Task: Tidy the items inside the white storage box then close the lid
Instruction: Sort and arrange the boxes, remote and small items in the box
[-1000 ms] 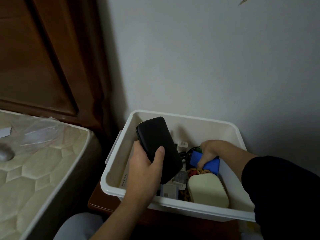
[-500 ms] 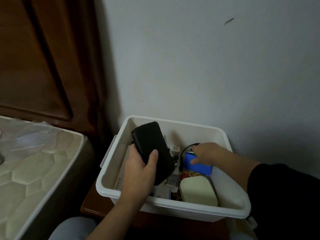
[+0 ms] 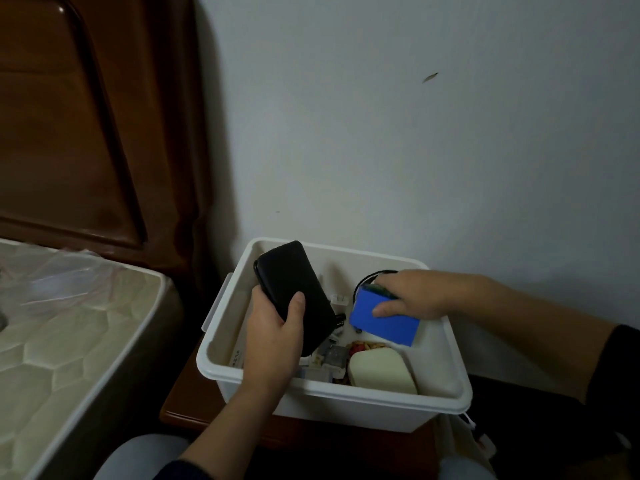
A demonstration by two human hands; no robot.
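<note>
While the white box point(image 3: 332, 400) sits open w/ no lid in view, on a dark wooden desk point(image 3: 180, 407) against the grey wall point(image 3: 415, 133), both hands are inside it. Left hand point(image 3: 273, 337) comes in from the near-left side, fingers point(image 3: 297, 304) wrapped round a black case point(image 3: 294, 292): thumb across its front face, the rest behind, so it's gripped firm. Case is tilted, upper end leaning toward the box's back-left corner, lower end down among the clutter. Right hand point(image 3: 412, 294) reaches in from the right, sleeve dark at the forearm; its fingers are closed on a blue block point(image 3: 384, 322), thumb pressed flat on the top face, other digits over the far edge. Block is raised above the box floor, tilted, approx centre-right of the box. A black cable point(image 3: 372, 276) loops just behind the block; can't tell if it's attached. Near the front wall lies a cream rounded case point(image 3: 381, 372), w/ small red and yellow bits point(image 3: 362, 346) just behind it, and grey/white small parts point(image 3: 327, 358) between it and the left hand, too dim to identify. Left of the desk is a mattress point(image 3: 69, 358) w/ clear plastic point(image 3: 62, 275) on top, and a brown wooden headboard point(image 3: 86, 133) behind.
</note>
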